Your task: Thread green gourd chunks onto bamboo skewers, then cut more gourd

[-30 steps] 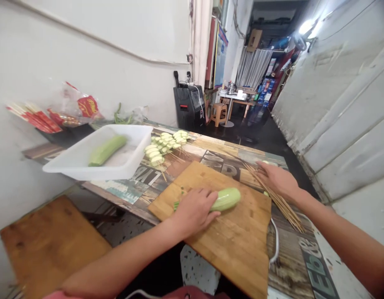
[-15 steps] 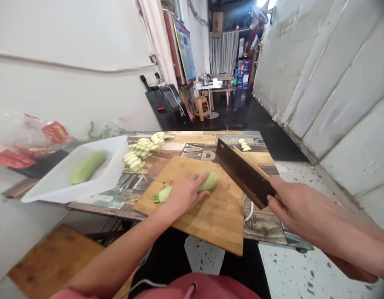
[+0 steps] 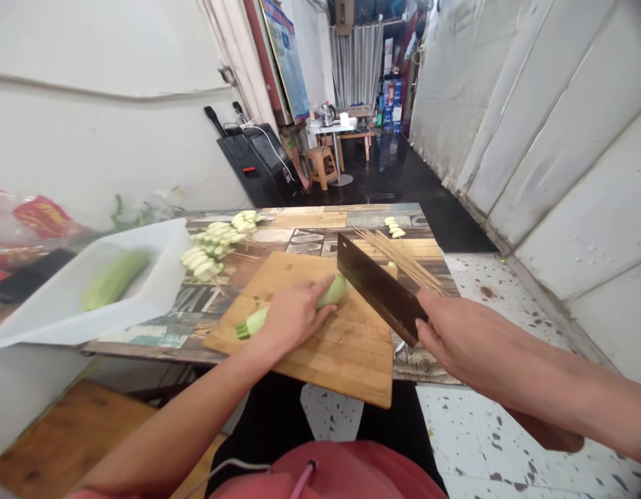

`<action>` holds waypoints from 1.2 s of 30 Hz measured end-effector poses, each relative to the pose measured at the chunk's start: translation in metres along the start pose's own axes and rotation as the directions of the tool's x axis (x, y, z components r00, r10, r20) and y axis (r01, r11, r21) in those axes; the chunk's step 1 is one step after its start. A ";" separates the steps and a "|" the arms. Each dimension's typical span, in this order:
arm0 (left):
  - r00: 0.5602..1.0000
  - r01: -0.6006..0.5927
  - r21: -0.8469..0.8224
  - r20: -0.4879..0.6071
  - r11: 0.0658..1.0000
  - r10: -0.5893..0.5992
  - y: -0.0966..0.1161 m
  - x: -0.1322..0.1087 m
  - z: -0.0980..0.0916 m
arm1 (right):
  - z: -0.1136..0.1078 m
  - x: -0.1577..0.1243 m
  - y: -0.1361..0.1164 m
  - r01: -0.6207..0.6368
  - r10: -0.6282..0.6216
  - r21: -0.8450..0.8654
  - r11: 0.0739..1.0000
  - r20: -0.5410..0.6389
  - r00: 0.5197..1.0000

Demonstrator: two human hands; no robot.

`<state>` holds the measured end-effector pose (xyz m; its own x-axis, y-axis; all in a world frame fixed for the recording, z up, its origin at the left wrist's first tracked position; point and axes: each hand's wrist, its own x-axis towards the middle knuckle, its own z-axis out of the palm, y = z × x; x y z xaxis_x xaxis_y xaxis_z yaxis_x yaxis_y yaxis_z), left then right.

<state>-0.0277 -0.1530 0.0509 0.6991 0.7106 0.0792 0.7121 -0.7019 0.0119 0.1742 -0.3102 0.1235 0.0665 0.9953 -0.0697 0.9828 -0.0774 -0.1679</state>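
Observation:
A pale green zucchini (image 3: 332, 291) lies on the wooden cutting board (image 3: 346, 353), its stem end to the left. My left hand (image 3: 294, 312) is wrapped over its middle. In my right hand (image 3: 445, 326) is a dark cleaver (image 3: 377, 284), tilted above the board's right edge with its blade apart from the zucchini. Behind the cleaver, thin wooden skewers (image 3: 403, 260) are spread on the table. Skewered zucchini pieces (image 3: 216, 239) are piled beyond the board's left side, and a few more pieces (image 3: 394, 227) sit at the far right.
A white plastic tray (image 3: 159, 294) holding another zucchini (image 3: 117, 277) stands at the left of the patterned table (image 3: 310, 219). Plastic bags (image 3: 34, 222) lie beyond it. A black speaker-like case (image 3: 258, 159) leans by the wall. A stool (image 3: 321, 166) stands farther back.
The view has shifted right and slightly downward, so the table appears farther left. My right hand has brought the cleaver a little nearer the zucchini. My left hand keeps its hold.

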 end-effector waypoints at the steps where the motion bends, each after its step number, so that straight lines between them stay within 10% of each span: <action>1: 1.000 0.004 0.000 0.004 1.000 -0.004 0.001 0.000 0.000 | -0.002 0.000 -0.002 0.004 -0.004 -0.015 1.000 0.022 1.000; 18: 0.998 -0.057 -0.023 -0.003 0.998 0.057 -0.001 0.002 -0.001 | 0.002 0.034 -0.004 -0.125 0.060 0.238 0.963 0.262 0.963; 23: 0.982 -0.187 -0.085 -0.027 0.979 0.185 -0.010 0.004 -0.022 | 0.001 0.036 0.024 -0.216 0.157 0.299 0.929 0.210 0.965; 29: 0.815 -0.565 -0.161 0.040 0.809 0.577 -0.015 -0.009 -0.041 | -0.006 0.027 0.028 -0.213 0.158 0.403 0.890 0.166 0.973; 36: 0.839 -0.455 -0.223 0.218 0.862 0.499 -0.058 -0.052 -0.041 | 0.000 0.025 0.006 -0.113 0.113 0.153 0.982 0.009 0.994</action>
<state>-0.1081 -0.1510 0.0868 0.9556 0.2566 -0.1451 0.2820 -0.9392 0.1961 0.1817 -0.2854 0.1207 0.1754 0.9797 -0.0969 0.9309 -0.1971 -0.3075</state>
